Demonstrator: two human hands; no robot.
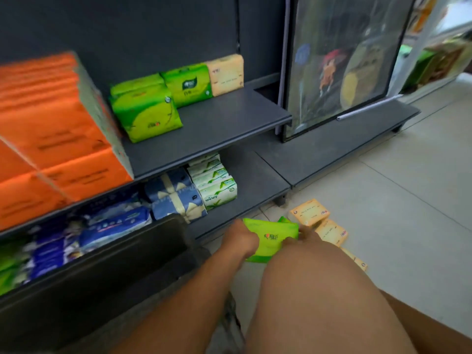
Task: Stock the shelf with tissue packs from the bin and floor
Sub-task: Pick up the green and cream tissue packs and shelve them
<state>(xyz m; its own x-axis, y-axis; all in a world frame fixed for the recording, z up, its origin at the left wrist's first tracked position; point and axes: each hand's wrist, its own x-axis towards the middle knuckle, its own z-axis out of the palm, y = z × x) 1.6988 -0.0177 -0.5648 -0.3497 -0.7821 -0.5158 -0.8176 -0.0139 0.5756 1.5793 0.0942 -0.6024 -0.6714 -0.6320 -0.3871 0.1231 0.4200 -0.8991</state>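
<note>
1. We find the green plastic-wrapped tissue pack [273, 238] held low, just in front of the lower dark grey shelf board [255, 180] and off its front edge, above the pale tiled floor [383, 226].
2. The left hand [241, 240] grips the pack's left end with its fingers curled round it. The right hand [302, 236] pinches the right end.
3. The pack's long axis runs left to right between the two hands, roughly parallel to the lower board's front edge.
4. The matching bright green packs [148, 111] stand on the board above the lower board, up and to the left of the grip. We judge that the lift must go up and to the left. The left hand is the nearer to that row.
5. Flat beige tissue packs [310, 213] lie on the floor just right of the lower board's front corner. White-and-green packs [219, 185] sit on that board towards its left.
6. The black bin [115, 264] stands in front of the lower board on the left, and its contents are not visible.
7. The near forearm covers most of the right hand. A second green edge shows behind the held pack, and we cannot tell whether it is a separate pack. The orange packs [51, 123] at far left are blurred.
</note>
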